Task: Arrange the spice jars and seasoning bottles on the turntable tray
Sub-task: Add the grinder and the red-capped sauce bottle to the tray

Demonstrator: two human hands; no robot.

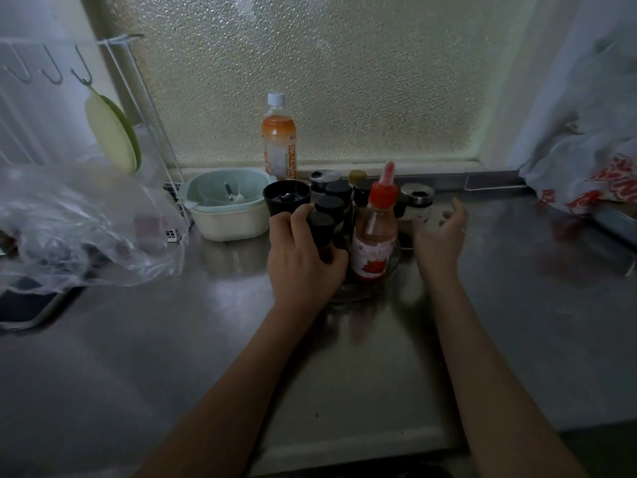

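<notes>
A clear turntable tray (358,291) sits on the steel counter, crowded with several black-capped spice jars (332,203). At its front stands a chili sauce bottle (375,236) with a red nozzle cap. My left hand (300,257) is wrapped around a black-capped jar (322,229) at the tray's front left. My right hand (441,236) hovers just right of the tray with its fingers spread, holding nothing. A steel-lidded glass jar (415,201) stands behind my right hand's fingers. A yellow-capped jar (357,174) peeks out at the back.
A black cup (286,198) and a pale green bowl (224,208) stand left of the tray. An orange drink bottle (278,139) stands by the frosted window. A clear plastic bag (76,222) lies far left, a red-printed bag (593,181) far right.
</notes>
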